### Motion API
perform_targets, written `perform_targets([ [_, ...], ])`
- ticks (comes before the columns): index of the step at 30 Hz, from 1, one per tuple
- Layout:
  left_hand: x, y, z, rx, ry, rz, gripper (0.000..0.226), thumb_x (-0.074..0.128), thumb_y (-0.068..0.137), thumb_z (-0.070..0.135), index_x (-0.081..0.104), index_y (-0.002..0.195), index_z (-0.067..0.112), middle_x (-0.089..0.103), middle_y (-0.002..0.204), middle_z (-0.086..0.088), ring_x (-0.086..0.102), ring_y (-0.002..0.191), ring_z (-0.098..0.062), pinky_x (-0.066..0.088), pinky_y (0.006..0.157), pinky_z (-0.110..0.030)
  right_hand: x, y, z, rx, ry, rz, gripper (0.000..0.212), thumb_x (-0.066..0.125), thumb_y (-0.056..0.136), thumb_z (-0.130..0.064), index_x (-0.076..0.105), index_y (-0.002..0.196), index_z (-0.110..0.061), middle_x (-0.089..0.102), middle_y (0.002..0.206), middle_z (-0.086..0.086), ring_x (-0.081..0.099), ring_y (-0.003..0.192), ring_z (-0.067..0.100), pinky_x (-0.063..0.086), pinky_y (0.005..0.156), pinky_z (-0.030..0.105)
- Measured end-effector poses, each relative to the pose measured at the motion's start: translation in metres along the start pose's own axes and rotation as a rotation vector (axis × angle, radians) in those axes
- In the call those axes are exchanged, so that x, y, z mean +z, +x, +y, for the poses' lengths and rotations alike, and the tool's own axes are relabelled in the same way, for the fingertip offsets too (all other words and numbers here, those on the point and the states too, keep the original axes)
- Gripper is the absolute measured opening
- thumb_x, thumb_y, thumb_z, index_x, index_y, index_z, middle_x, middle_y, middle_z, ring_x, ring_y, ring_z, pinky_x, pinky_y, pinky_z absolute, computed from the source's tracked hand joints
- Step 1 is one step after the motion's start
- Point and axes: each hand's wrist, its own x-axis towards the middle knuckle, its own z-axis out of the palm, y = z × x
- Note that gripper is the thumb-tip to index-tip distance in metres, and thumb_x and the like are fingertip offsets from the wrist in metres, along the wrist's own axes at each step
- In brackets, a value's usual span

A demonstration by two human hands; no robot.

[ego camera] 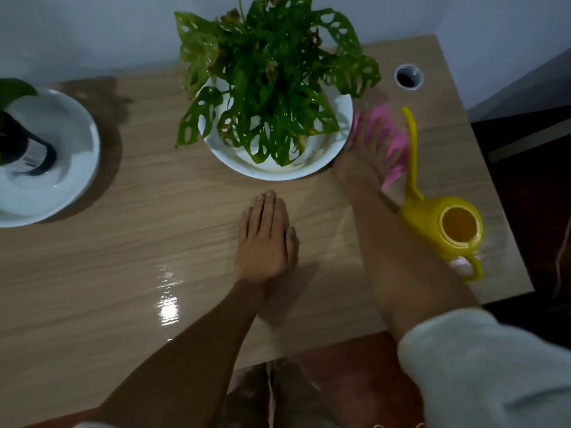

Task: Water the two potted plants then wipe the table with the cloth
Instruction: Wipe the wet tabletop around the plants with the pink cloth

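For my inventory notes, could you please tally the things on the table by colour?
White: 2, the plant bowl and the left dish.
Yellow: 1, the watering can.
Pink: 1, the cloth.
Total: 4.

The right hand (367, 149) is smeared by motion blur near the table's (154, 242) far right corner, and it covers most of the pink cloth (394, 143), so its grip cannot be told. The second plant (12, 118) and its white dish (61, 156) are cut off by the picture's left edge. Leaves hide the pot of the middle plant (272, 75).
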Motion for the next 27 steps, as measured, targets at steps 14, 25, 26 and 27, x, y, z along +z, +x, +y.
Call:
perform_targets([
  [14,-0.083,-0.049,-0.049,-0.136,-0.562,-0.200,0.052,0.042,0.107,0.033,0.044,0.153,0.007,0.048,0.157,-0.014,0.044,0.145,-0.029,0.033,0.123,-0.045,0.050,-0.310,0.012,-0.512,-0.024,-0.135,0.058,0.018,0.111,-0.047,0.014,0.167,-0.033,0.019,0.176,-0.003,0.018,0.163,0.028,0.009,0.130,0.050],
  [25,-0.137,-0.077,-0.078,-0.487,-0.944,-0.314,0.064,0.054,0.093,0.064,0.071,0.081,0.004,0.072,0.075,-0.004,0.062,0.072,-0.018,0.048,0.074,-0.037,-0.092,-0.308,-0.036,0.430,1.511,-1.057,0.059,0.039,0.109,-0.052,0.081,0.107,-0.011,0.080,0.095,0.008,0.077,0.083,0.023,0.059,0.082,0.035],
  [26,-0.144,-0.078,-0.075,-0.576,-1.032,-0.371,0.068,0.053,0.090,0.071,0.074,0.080,0.007,0.074,0.078,-0.004,0.066,0.075,-0.021,0.050,0.075,-0.037,-0.097,-0.307,-0.037,0.439,1.575,-1.054,0.063,0.042,0.106,-0.058,0.083,0.107,-0.011,0.079,0.102,0.009,0.077,0.089,0.027,0.057,0.090,0.041],
  [27,-0.149,-0.078,-0.072,-0.660,-1.126,-0.437,0.063,0.054,0.092,0.070,0.076,0.081,0.012,0.076,0.082,-0.003,0.070,0.079,-0.022,0.052,0.078,-0.037,-0.102,-0.304,-0.038,0.442,1.615,-1.049,0.067,0.044,0.103,-0.065,0.082,0.111,-0.011,0.078,0.109,0.011,0.075,0.096,0.029,0.054,0.096,0.046],
])
